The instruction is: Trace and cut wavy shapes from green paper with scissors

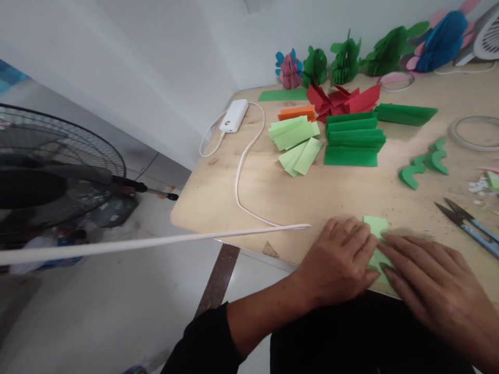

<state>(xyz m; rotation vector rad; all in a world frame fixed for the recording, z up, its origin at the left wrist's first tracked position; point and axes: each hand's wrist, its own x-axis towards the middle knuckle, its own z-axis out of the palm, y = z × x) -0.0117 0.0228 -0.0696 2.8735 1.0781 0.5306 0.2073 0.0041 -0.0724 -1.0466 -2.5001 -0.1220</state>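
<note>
Both my hands lie on a light green folded paper (376, 226) at the near edge of the wooden table (273, 192). My left hand (339, 259) rests flat with its fingers stretched over the paper's left side. My right hand (432, 283) lies flat as well, its fingertips pressing the paper from the right. Most of the paper is hidden under the two hands; only its top corner and a strip between the fingers show.
Stacks of folded light green (296, 143), dark green (353, 139), orange (298, 112) and red paper (343, 99) lie mid-table. Finished paper plants (345, 62) line the back wall. Scissors (468, 226) lie at the right. A white power bank (234, 116) with cable sits left. A floor fan (50, 176) stands left.
</note>
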